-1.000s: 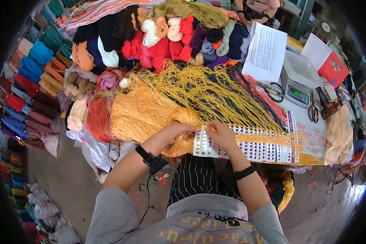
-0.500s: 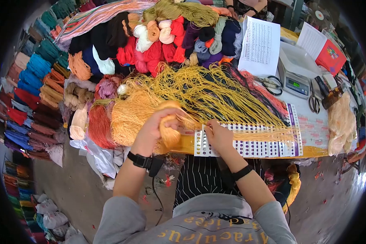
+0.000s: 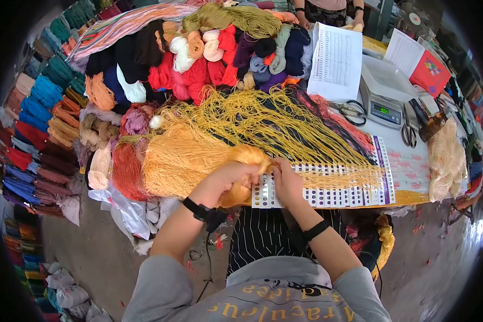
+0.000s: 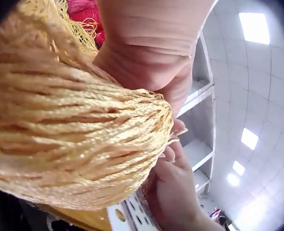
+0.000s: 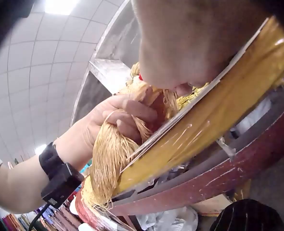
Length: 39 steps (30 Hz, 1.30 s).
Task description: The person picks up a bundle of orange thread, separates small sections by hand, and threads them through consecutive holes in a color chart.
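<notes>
My left hand (image 3: 233, 177) grips a bunched skein of light orange yarn (image 3: 247, 155), its strands looping over and below the fingers. In the left wrist view the skein (image 4: 79, 139) bulges large beside the palm. Close against it, my right hand (image 3: 287, 185) pinches the yarn's end at the left part of a white card with rows of holes (image 3: 263, 200). Pale orange strands (image 3: 338, 180) run from there rightward across the card. In the right wrist view the fingers of the left hand (image 5: 125, 115) curl round the yarn at the table edge.
A wide orange yarn bundle (image 3: 180, 155) lies left of the hands. Yellow yarn (image 3: 268, 118) spreads over dark strands beyond them, with many coloured skeins behind. At the right are scissors (image 3: 408, 134), a digital scale (image 3: 383, 110) and printed sheets (image 3: 335, 64). Another person (image 3: 327, 8) is across the table.
The left hand swung up and left with the skein, stretching yarn between the hands, then came back beside the right hand. The right hand stays at the card's left part.
</notes>
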Motion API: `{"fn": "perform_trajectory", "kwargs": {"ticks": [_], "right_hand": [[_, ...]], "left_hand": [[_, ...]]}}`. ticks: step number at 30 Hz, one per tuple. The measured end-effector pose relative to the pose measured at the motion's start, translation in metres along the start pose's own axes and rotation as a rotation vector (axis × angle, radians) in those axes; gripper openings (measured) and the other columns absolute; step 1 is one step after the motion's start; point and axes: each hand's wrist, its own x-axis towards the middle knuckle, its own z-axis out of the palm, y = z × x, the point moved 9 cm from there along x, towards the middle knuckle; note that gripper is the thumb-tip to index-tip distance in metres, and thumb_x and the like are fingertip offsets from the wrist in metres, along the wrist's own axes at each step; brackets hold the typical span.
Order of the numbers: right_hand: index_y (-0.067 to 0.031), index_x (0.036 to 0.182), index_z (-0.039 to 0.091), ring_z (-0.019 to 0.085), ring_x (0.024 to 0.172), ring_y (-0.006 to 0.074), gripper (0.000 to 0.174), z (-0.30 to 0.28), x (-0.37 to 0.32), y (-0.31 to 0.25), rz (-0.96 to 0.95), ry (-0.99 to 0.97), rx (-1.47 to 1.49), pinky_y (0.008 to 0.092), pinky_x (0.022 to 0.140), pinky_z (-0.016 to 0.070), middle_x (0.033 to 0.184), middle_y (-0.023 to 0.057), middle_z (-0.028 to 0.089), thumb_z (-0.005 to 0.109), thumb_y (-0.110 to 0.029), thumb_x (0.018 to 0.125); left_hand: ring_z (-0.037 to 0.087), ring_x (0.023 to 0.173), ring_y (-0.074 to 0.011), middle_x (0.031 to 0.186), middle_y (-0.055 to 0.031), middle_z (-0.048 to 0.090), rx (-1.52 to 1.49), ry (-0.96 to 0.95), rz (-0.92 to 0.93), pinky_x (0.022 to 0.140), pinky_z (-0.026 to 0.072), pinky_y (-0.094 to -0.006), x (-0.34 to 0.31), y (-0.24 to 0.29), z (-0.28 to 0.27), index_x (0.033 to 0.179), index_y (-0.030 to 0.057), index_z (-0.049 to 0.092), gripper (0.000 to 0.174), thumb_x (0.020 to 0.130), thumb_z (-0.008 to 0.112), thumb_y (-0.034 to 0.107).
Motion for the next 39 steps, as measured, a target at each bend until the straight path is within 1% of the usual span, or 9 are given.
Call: {"fn": "perform_trajectory", "kwargs": {"ticks": [4, 6, 10, 17, 21, 27, 29, 32, 39], "right_hand": [[-0.0155, 0.107, 0.052, 0.060, 0.066, 0.0311, 0.019, 0.011, 0.000, 0.005, 0.031, -0.107, -0.108, 0.0406, 0.058, 0.0456, 0.088, 0.0097, 0.062, 0.050, -0.016, 0.089], [-0.0175, 0.110, 0.051, 0.059, 0.064, 0.0296, 0.026, 0.015, -0.001, -0.007, -0.104, -0.131, -0.243, 0.0398, 0.056, 0.0450, 0.085, 0.0087, 0.062, 0.052, -0.012, 0.085], [-0.0231, 0.121, 0.050, 0.058, 0.064, 0.0233, 0.048, 0.021, -0.002, -0.033, -0.358, -0.178, -0.335, 0.0353, 0.055, 0.0462, 0.075, 0.0041, 0.057, 0.055, -0.008, 0.075], [-0.0256, 0.122, 0.048, 0.058, 0.061, 0.0187, 0.046, 0.039, 0.001, -0.038, -0.431, -0.331, -0.551, 0.0327, 0.050, 0.0464, 0.074, 0.0008, 0.054, 0.054, -0.011, 0.078], [-0.0256, 0.119, 0.050, 0.060, 0.064, 0.0207, 0.050, 0.044, 0.004, -0.037, -0.418, -0.347, -0.529, 0.0334, 0.050, 0.0466, 0.076, 0.0022, 0.055, 0.055, -0.006, 0.073], [-0.0260, 0.118, 0.049, 0.061, 0.065, 0.0208, 0.040, 0.064, 0.008, -0.033, -0.409, -0.481, -0.665, 0.0335, 0.050, 0.0459, 0.078, 0.0040, 0.057, 0.051, -0.014, 0.080], [-0.0281, 0.123, 0.045, 0.061, 0.065, 0.0215, 0.044, 0.070, 0.009, -0.032, -0.411, -0.567, -0.727, 0.0346, 0.050, 0.0461, 0.079, 0.0058, 0.058, 0.051, -0.017, 0.082], [-0.0258, 0.127, 0.040, 0.063, 0.067, 0.0245, 0.049, 0.069, 0.009, -0.039, -0.374, -0.638, -0.742, 0.0361, 0.053, 0.0476, 0.081, 0.0074, 0.058, 0.054, -0.016, 0.081], [-0.0317, 0.143, 0.017, 0.060, 0.057, 0.0252, 0.074, 0.059, 0.007, -0.030, -0.358, -0.512, -0.631, 0.0359, 0.047, 0.0463, 0.077, 0.0080, 0.057, 0.053, -0.013, 0.081]], "left_hand": [[0.041, 0.042, -0.0042, 0.062, -0.0028, 0.052, -0.488, -0.122, 0.134, 0.047, 0.0420, -0.0200, -0.024, 0.023, -0.032, 0.127, 0.0031, 0.047, 0.044, 0.084, 0.044, 0.015], [0.038, 0.039, -0.0042, 0.061, -0.0023, 0.049, -0.683, -0.117, 0.161, 0.046, 0.0413, -0.0203, -0.032, 0.023, -0.045, 0.130, 0.0041, 0.042, 0.050, 0.081, 0.041, 0.012], [0.037, 0.043, -0.0058, 0.060, -0.0014, 0.046, -0.617, -0.089, 0.158, 0.049, 0.0418, -0.0221, -0.039, 0.013, -0.039, 0.130, 0.0063, 0.044, 0.050, 0.081, 0.044, 0.013], [0.035, 0.044, -0.0051, 0.062, -0.0002, 0.047, -0.551, -0.223, 0.155, 0.053, 0.0375, -0.0219, -0.041, 0.012, -0.022, 0.137, 0.0130, 0.037, 0.055, 0.083, 0.047, 0.012], [0.037, 0.044, -0.0043, 0.061, 0.0018, 0.047, -0.518, -0.222, 0.148, 0.053, 0.0385, -0.0217, -0.042, 0.008, -0.022, 0.138, 0.0139, 0.035, 0.056, 0.084, 0.048, 0.012], [0.033, 0.040, -0.0032, 0.055, 0.0034, 0.044, -0.418, -0.158, 0.159, 0.053, 0.0345, -0.0213, -0.044, 0.013, -0.018, 0.141, 0.0127, 0.029, 0.058, 0.086, 0.048, 0.013], [0.039, 0.044, -0.0035, 0.059, 0.0037, 0.046, -0.443, -0.158, 0.156, 0.054, 0.0399, -0.0210, -0.043, 0.011, -0.020, 0.138, 0.0140, 0.036, 0.054, 0.085, 0.049, 0.012], [0.036, 0.043, -0.0025, 0.058, 0.0038, 0.044, -0.463, -0.138, 0.171, 0.053, 0.0361, -0.0206, -0.041, 0.011, -0.023, 0.140, 0.0125, 0.031, 0.055, 0.087, 0.046, 0.013], [0.039, 0.046, -0.0041, 0.061, 0.0037, 0.044, -0.683, -0.062, 0.184, 0.053, 0.0387, -0.0198, -0.022, -0.001, -0.051, 0.132, 0.0083, 0.042, 0.047, 0.086, 0.052, 0.011]]}}
